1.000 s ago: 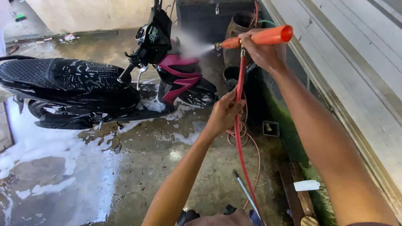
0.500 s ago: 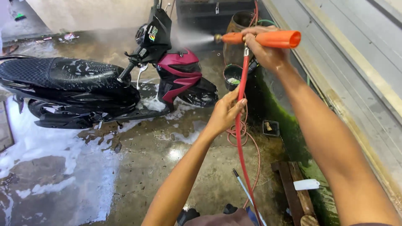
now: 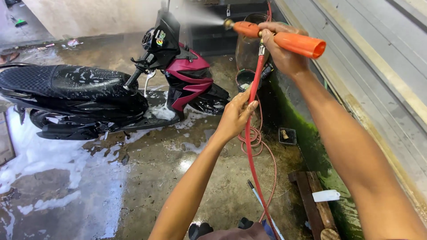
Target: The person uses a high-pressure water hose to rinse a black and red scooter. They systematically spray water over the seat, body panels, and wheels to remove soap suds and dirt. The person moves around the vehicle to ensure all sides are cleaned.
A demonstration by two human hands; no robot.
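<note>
Overhead, the head view is looking down on a wet concrete floor (image 3: 147,178), with soapy foam (image 3: 40,155) spreading at the left.

The right hand (image 3: 284,51) is gripping an orange spray gun (image 3: 278,38) near the top of the frame, fingers wrapped fully around the barrel. The nozzle end is pointing left, and a fine mist (image 3: 200,13) is leaving the tip toward the top of a scooter (image 3: 111,93).

The left hand (image 3: 235,118) is sitting lower, near the middle of the frame. Its fingers are loosely curled, only half closed, with the fingertips touching a red hose (image 3: 249,146) that is hanging down from the gun. Whether the hose is truly pinched or just guided, the view is not showing. The hose is running down past the wrist, and loose coils of it are lying on the floor just beyond the hand.

The scooter is standing left of both hands, well apart from them, black seat to the left, magenta front panels to the right, suds clinging to its footboard.

At the right, a grey wall (image 3: 378,58) is running along the arm, green algae (image 3: 307,146) at its base. A wooden plank (image 3: 313,209) is lying below it.
</note>
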